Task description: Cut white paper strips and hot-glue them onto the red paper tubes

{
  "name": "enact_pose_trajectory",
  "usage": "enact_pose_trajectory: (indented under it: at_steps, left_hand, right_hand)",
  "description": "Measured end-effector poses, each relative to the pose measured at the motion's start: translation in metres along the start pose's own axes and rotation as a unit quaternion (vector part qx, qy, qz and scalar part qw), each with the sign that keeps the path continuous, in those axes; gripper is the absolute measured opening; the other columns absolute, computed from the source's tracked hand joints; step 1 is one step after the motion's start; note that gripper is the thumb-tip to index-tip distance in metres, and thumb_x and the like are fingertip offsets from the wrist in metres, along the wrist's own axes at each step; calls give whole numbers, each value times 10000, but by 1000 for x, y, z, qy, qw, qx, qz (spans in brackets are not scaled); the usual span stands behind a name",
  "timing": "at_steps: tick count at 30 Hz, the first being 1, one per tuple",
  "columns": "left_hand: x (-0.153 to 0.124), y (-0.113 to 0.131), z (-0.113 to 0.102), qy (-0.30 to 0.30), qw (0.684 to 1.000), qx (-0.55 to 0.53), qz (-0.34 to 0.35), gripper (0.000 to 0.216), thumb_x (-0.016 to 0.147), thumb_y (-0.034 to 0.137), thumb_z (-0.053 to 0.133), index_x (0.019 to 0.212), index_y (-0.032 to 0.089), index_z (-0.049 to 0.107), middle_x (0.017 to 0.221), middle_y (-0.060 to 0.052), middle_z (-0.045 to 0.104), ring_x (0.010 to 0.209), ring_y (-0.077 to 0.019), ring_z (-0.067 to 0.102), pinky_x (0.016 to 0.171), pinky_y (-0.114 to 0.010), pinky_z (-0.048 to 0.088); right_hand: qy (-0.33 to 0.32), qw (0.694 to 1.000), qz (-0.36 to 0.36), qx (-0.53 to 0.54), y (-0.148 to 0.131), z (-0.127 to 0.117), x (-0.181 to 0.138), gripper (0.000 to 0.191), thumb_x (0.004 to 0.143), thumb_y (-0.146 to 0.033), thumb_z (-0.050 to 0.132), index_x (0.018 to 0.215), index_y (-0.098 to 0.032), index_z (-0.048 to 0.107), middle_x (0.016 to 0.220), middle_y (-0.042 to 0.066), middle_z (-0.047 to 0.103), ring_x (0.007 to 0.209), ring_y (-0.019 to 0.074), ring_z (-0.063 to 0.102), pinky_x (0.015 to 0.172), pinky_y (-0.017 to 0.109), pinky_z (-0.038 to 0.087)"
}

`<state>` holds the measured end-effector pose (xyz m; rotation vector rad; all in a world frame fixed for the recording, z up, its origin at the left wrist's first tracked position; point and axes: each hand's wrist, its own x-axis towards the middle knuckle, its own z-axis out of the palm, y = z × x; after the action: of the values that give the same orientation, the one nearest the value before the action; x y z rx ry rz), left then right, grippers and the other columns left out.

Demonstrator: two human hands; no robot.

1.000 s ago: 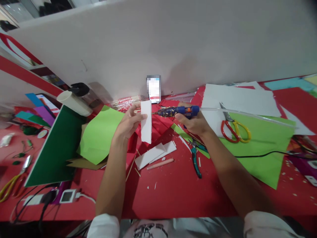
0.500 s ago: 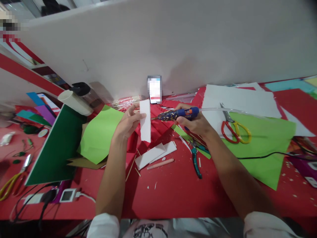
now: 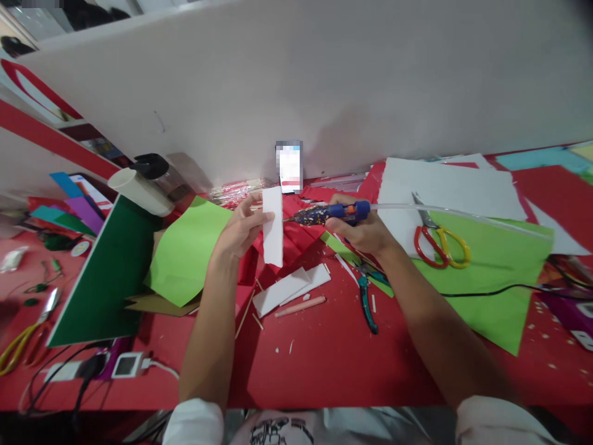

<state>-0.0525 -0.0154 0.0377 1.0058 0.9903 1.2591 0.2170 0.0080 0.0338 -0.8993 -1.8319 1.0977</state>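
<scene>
My left hand [image 3: 244, 230] pinches a white foam board strip [image 3: 273, 238] and holds it upright above the table. My right hand [image 3: 364, 230] grips a blue hot glue gun [image 3: 315, 215] speckled with dried glue. Its nozzle points left and meets the strip's right edge, or comes very close to it. A long clear glue stick [image 3: 445, 207] sticks out of the gun's back end. Below my hands lie two more white strips [image 3: 282, 292], a pink stick [image 3: 300, 307] and teal-handled pliers [image 3: 368, 303].
A phone [image 3: 290, 170] leans on the white partition [image 3: 347, 80]. Scissors [image 3: 440, 244] lie on white and green sheets [image 3: 491, 309] at right. To the left stand a dark green board [image 3: 102, 278], a light green sheet [image 3: 189, 253] and a cup [image 3: 139, 193]. Chargers and cables [image 3: 130, 364] sit at lower left.
Almost nothing differs. The strip has shifted a hair to the right, and the glue gun a hair to the left, its glue stick's far end now hanging slightly lower.
</scene>
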Motion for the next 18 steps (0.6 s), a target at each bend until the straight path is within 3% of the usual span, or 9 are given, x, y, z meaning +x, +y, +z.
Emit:
enact_pose_trajectory:
  at_steps: [9, 13, 18]
  left_hand:
    - [0, 1, 0, 18, 1000, -12, 12, 522, 618, 194, 897, 1080, 206, 654, 840, -1, 754, 678, -144, 698, 670, -282, 561]
    - [2, -1, -5, 26, 999, -20, 13, 507, 627, 186, 894, 1070, 219, 648, 796, 22, 734, 654, -130, 679, 649, -269, 541]
    - [4, -1, -7, 41, 998, -53, 14, 505, 587, 158, 910, 998, 217, 622, 792, 33, 732, 664, -129, 683, 655, -263, 545]
  right_hand:
    - [-74, 997, 22, -27, -8, -2, -1, 431, 826, -584, 739, 739, -248, 483, 649, -46, 433, 612, 148, 393, 587, 320, 287]
    - [-104, 994, -2, -33, -9, -2, 1, 436, 829, -563, 740, 707, -246, 466, 662, -38, 435, 625, 154, 398, 591, 320, 282]
    - [-217, 976, 15, -13, -1, -2, 1, 443, 828, -596, 744, 744, -236, 501, 700, -41, 479, 630, 142, 447, 584, 296, 313]
